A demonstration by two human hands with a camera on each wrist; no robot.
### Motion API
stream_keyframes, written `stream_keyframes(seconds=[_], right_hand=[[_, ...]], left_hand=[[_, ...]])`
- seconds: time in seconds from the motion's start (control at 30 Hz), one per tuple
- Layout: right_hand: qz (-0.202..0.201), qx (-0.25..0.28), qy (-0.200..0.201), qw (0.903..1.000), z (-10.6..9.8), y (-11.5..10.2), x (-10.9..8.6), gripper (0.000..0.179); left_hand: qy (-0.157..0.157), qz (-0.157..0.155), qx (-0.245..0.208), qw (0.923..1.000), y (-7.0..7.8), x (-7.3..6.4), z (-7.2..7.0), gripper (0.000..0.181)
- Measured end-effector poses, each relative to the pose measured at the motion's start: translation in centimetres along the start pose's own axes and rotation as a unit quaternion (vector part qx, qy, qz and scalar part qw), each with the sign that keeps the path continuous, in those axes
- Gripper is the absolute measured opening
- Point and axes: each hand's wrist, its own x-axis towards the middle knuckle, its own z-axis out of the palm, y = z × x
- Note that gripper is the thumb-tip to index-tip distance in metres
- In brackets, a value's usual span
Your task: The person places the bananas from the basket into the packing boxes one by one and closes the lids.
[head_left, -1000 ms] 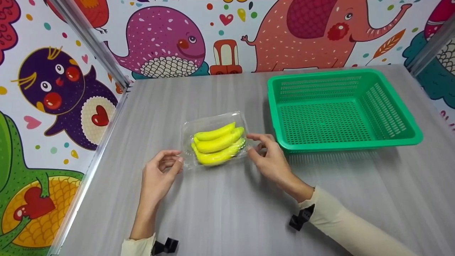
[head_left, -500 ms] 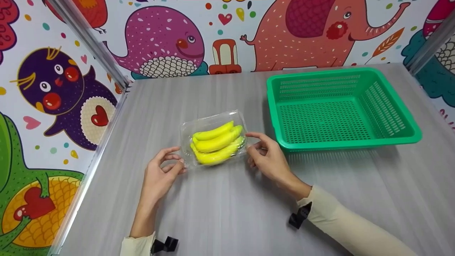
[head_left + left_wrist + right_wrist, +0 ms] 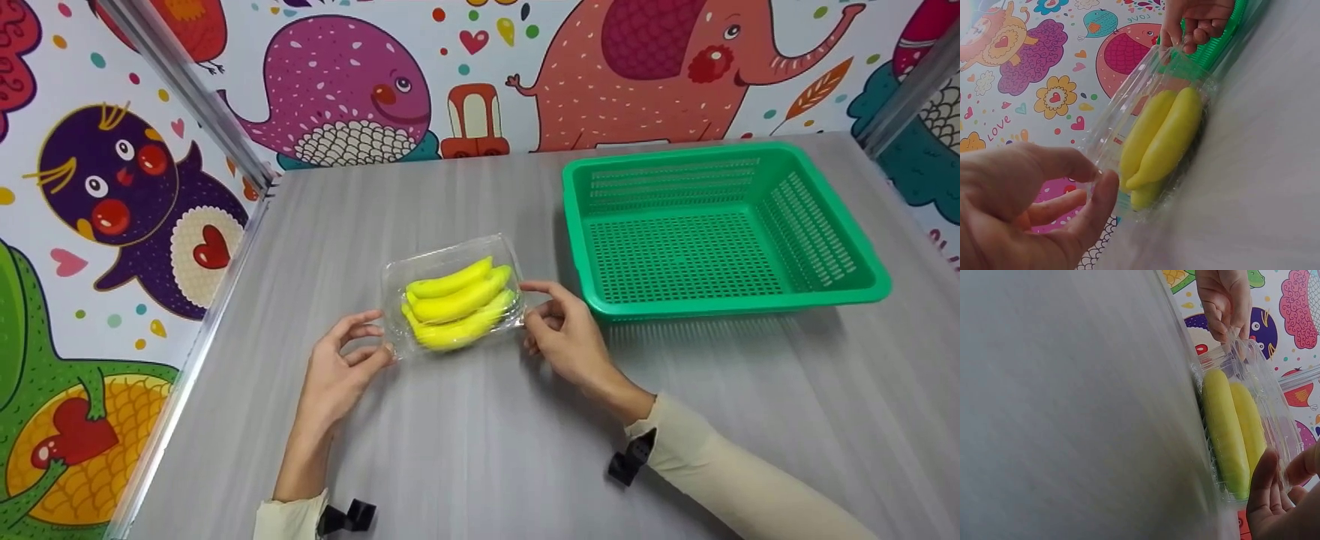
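A clear plastic box (image 3: 442, 262) with several yellow bananas (image 3: 457, 304) inside lies at a slant on the grey table, in the middle of the head view. At its left end my left hand (image 3: 345, 364) pinches the edge near the front corner between thumb and fingers, which the left wrist view shows up close. My right hand (image 3: 570, 334) pinches the opposite end, thumb in front and index finger above. In the right wrist view the box's clear wall (image 3: 1283, 419) rises beside the bananas, and the right thumb and fingers close on its near end.
A green slotted plastic basket (image 3: 679, 307) stands on the table (image 3: 465, 465) to the right, close beyond my right hand. Printed cartoon walls (image 3: 487, 75) border the table at the back and left, with a metal rail (image 3: 172, 427) along the left edge.
My left hand has shifted slightly right, its thumb now lower at the box's front left corner. The box and right hand have stayed almost in place.
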Motion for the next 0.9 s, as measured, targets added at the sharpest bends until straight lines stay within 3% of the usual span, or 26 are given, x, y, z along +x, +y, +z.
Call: stream_keyframes(seconds=[0.47, 0.6, 0.73, 0.9], right_hand=[[-0.013, -0.006, 0.001, 0.9999, 0.1, 0.3, -0.3, 0.044], [-0.016, -0.031, 0.000, 0.9994, 0.1, 0.2, -0.7, 0.044], [-0.039, -0.093, 0.008, 0.9949, 0.2, 0.0, -1.2, 0.047], [-0.068, -0.145, 0.002, 0.9871, -0.1, -0.6, -1.7, 0.056]], left_hand=[[-0.001, 0.003, 0.000, 1.0000, -0.1, 0.0, 0.4, 0.055], [0.019, 0.019, 0.036, 0.9990, -0.2, -0.1, 0.4, 0.050], [0.045, 0.038, 0.077, 0.9953, 0.0, -0.1, 0.4, 0.044], [0.088, 0.081, 0.136, 0.9835, 1.2, 0.0, 0.4, 0.042]])
